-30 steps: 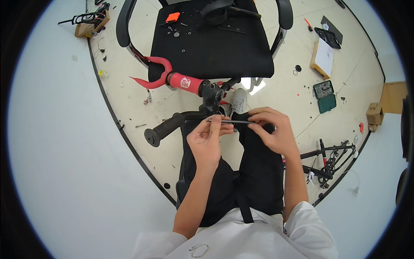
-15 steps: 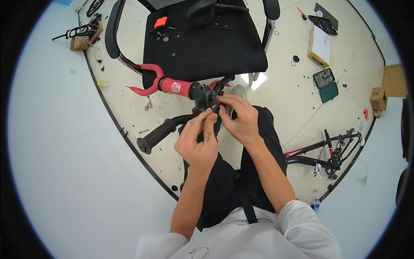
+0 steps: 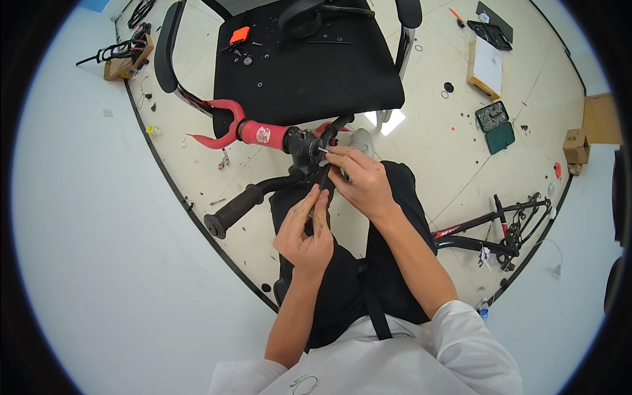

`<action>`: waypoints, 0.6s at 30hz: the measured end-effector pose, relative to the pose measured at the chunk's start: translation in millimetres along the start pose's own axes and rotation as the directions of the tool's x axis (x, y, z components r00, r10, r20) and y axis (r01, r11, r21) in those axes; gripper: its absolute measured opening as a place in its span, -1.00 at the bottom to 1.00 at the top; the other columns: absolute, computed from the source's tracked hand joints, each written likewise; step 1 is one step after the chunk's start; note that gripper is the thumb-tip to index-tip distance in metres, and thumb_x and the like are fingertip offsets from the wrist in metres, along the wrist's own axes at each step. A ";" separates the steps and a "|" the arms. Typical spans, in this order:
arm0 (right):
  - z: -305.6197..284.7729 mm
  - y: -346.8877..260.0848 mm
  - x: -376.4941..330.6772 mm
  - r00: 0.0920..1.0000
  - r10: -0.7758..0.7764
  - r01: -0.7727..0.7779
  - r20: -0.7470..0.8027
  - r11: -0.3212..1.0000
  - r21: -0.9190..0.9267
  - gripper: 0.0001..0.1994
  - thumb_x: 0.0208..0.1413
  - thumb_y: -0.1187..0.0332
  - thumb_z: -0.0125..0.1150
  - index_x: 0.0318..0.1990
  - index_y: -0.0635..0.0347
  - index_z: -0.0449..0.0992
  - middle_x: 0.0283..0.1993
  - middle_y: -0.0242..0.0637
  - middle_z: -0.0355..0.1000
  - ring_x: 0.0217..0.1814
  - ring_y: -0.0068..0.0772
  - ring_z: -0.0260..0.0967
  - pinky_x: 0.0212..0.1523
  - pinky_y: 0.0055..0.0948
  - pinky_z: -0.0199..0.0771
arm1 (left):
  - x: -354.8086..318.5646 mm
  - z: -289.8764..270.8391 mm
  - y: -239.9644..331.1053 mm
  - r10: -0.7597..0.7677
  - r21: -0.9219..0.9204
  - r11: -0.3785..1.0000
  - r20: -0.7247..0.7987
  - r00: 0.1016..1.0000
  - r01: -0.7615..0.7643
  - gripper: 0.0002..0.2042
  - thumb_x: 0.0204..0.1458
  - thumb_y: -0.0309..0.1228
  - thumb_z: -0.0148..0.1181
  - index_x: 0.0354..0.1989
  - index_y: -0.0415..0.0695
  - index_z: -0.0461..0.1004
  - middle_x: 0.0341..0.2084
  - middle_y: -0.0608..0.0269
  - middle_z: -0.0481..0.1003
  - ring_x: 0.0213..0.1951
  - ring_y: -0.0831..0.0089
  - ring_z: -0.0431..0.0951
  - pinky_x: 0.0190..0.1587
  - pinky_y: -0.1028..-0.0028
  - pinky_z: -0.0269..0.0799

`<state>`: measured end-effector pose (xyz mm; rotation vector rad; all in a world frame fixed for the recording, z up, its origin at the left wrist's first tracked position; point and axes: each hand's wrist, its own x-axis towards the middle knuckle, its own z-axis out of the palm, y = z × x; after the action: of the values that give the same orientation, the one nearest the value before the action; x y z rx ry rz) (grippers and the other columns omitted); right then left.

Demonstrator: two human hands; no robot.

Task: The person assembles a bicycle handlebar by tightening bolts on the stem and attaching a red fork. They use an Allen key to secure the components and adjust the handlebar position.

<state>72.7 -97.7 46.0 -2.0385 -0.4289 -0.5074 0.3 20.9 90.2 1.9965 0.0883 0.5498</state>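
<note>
Over my lap lies a black handlebar (image 3: 242,205) with a stem (image 3: 305,150), joined to a red fork (image 3: 264,134). The thumb and fingers of my left hand (image 3: 304,230) are pinched together on a thin dark rod (image 3: 324,178), just below the stem; its exact kind is unclear. My right hand (image 3: 363,179) closes on a small silver bolt (image 3: 323,150), whose end points at the stem's near face. Where the rod's upper end sits is partly hidden by my right fingers.
Ahead stands a black chair (image 3: 306,79), its seat bearing an orange item (image 3: 239,35), small hardware and a black saddle-like part (image 3: 301,18). At right, a bicycle frame (image 3: 474,227), an opened green case (image 3: 500,137) and cardboard boxes (image 3: 577,146) are on the floor.
My left hand has moved down, away from the stem, and more of the dark rod shows. The silver bolt at my right fingertips has come into sight by the stem.
</note>
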 end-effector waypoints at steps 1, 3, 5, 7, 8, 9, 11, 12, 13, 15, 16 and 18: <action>-0.5 0.4 0.4 1.000 -0.017 0.017 -0.003 1.000 -0.015 -0.75 -0.12 0.63 0.36 -0.20 0.29 0.60 -0.14 -0.21 0.59 -0.27 -0.26 0.60 -0.29 -0.45 0.63 | -2.8 2.9 -0.3 -0.019 -0.018 1.000 -0.028 0.999 0.019 -0.82 0.06 -0.72 0.26 -0.14 -0.40 0.60 -0.31 0.01 0.65 -0.30 0.37 0.68 -0.22 0.52 0.59; -2.1 -0.1 2.9 0.999 -0.052 0.052 -0.006 0.998 -0.042 -0.74 -0.12 0.63 0.36 -0.20 0.29 0.60 -0.14 -0.21 0.59 -0.27 -0.26 0.59 -0.29 -0.44 0.64 | -9.6 4.6 -2.9 -0.077 -0.049 0.996 -0.052 0.996 0.074 -0.80 0.02 -0.72 0.30 -0.15 -0.39 0.62 -0.33 0.02 0.66 -0.32 0.40 0.68 -0.24 0.52 0.57; -2.6 0.7 6.2 0.995 -0.103 0.102 -0.005 0.991 -0.085 -0.73 -0.14 0.63 0.38 -0.20 0.28 0.60 -0.14 -0.21 0.59 -0.28 -0.27 0.59 -0.30 -0.44 0.64 | -18.5 3.0 -7.5 -0.150 -0.078 0.986 -0.042 0.988 0.147 -0.81 0.07 -0.71 0.26 -0.12 -0.41 0.60 -0.31 -0.01 0.65 -0.28 0.38 0.69 -0.21 0.50 0.60; -4.0 0.1 9.9 0.990 -0.141 0.141 0.010 0.984 -0.108 -0.73 -0.15 0.61 0.39 -0.21 0.26 0.60 -0.15 -0.23 0.59 -0.29 -0.29 0.59 -0.31 -0.45 0.63 | -22.3 3.0 -11.8 -0.204 -0.182 0.965 -0.060 0.977 0.190 -0.81 0.12 -0.70 0.22 -0.09 -0.45 0.57 -0.29 -0.05 0.64 -0.25 0.33 0.69 -0.16 0.47 0.62; -5.0 -1.0 12.2 0.988 -0.153 0.155 0.023 0.982 -0.110 -0.73 -0.15 0.61 0.40 -0.21 0.25 0.60 -0.15 -0.24 0.59 -0.29 -0.30 0.59 -0.33 -0.45 0.63 | -23.2 3.3 -13.3 -0.231 -0.233 0.950 -0.067 0.971 0.209 -0.80 0.14 -0.69 0.19 -0.07 -0.46 0.56 -0.28 -0.07 0.63 -0.23 0.31 0.69 -0.14 0.45 0.63; -5.4 -1.3 13.8 0.986 -0.165 0.169 0.037 0.979 -0.111 -0.73 -0.16 0.60 0.41 -0.22 0.25 0.59 -0.16 -0.25 0.59 -0.30 -0.31 0.59 -0.34 -0.45 0.63 | -22.8 2.1 -14.7 -0.231 -0.221 0.952 -0.065 0.971 0.212 -0.80 0.16 -0.68 0.17 -0.07 -0.48 0.55 -0.27 -0.09 0.62 -0.22 0.28 0.69 -0.12 0.44 0.64; -3.7 0.5 15.1 0.983 -0.177 0.181 0.044 0.975 -0.130 -0.73 -0.17 0.59 0.42 -0.24 0.24 0.59 -0.19 -0.28 0.59 -0.31 -0.34 0.58 -0.36 -0.46 0.61 | -20.1 -2.9 -17.7 -0.234 -0.194 0.956 -0.063 0.970 0.218 -0.80 0.19 -0.67 0.13 -0.06 -0.51 0.53 -0.25 -0.12 0.61 -0.20 0.22 0.69 -0.08 0.40 0.65; -2.9 1.1 15.3 0.982 -0.183 0.188 0.049 0.972 -0.139 -0.73 -0.18 0.59 0.42 -0.24 0.23 0.59 -0.21 -0.29 0.58 -0.32 -0.35 0.58 -0.37 -0.46 0.60 | -18.2 -3.3 -18.6 -0.199 -0.179 0.967 -0.076 0.977 0.183 -0.80 0.17 -0.70 0.14 -0.06 -0.48 0.54 -0.27 -0.09 0.62 -0.22 0.25 0.70 -0.10 0.41 0.65; -3.4 1.5 15.0 0.982 -0.182 0.187 0.052 0.973 -0.138 -0.74 -0.18 0.59 0.43 -0.26 0.23 0.58 -0.22 -0.29 0.58 -0.33 -0.36 0.58 -0.39 -0.47 0.60 | -17.2 -4.9 -17.9 -0.176 -0.157 0.974 -0.055 0.983 0.165 -0.80 0.19 -0.68 0.13 -0.05 -0.50 0.53 -0.27 -0.09 0.62 -0.21 0.25 0.69 -0.09 0.41 0.65; -4.9 3.3 13.8 0.982 -0.181 0.186 0.055 0.973 -0.136 -0.77 -0.17 0.58 0.43 -0.29 0.23 0.57 -0.25 -0.30 0.57 -0.35 -0.37 0.57 -0.41 -0.48 0.58 | -14.4 -8.2 -16.6 -0.126 -0.114 0.986 -0.009 0.992 0.124 -0.79 0.23 -0.64 0.11 -0.03 -0.53 0.50 -0.26 -0.09 0.61 -0.20 0.25 0.69 -0.08 0.40 0.65; -4.0 4.8 11.8 0.983 -0.173 0.179 0.056 0.976 -0.126 -0.77 -0.17 0.58 0.43 -0.30 0.23 0.57 -0.25 -0.30 0.57 -0.35 -0.38 0.57 -0.43 -0.49 0.58 | -13.1 -8.7 -17.1 -0.099 -0.096 0.991 -0.012 0.995 0.097 -0.81 0.20 -0.67 0.13 -0.06 -0.50 0.52 -0.28 -0.08 0.62 -0.21 0.26 0.69 -0.10 0.41 0.65; -1.8 8.3 5.1 0.986 -0.154 0.160 0.060 0.981 -0.109 -0.79 -0.16 0.58 0.44 -0.32 0.23 0.56 -0.25 -0.30 0.57 -0.36 -0.38 0.57 -0.45 -0.50 0.57 | -12.2 -8.1 -18.2 -0.048 -0.061 0.997 -0.013 0.999 0.047 -0.82 0.14 -0.72 0.16 -0.10 -0.44 0.57 -0.31 -0.05 0.63 -0.24 0.28 0.70 -0.14 0.43 0.65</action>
<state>80.9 -102.8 43.5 -2.1411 -0.6072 -0.5879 -10.8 32.8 73.4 1.9268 0.1263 0.5307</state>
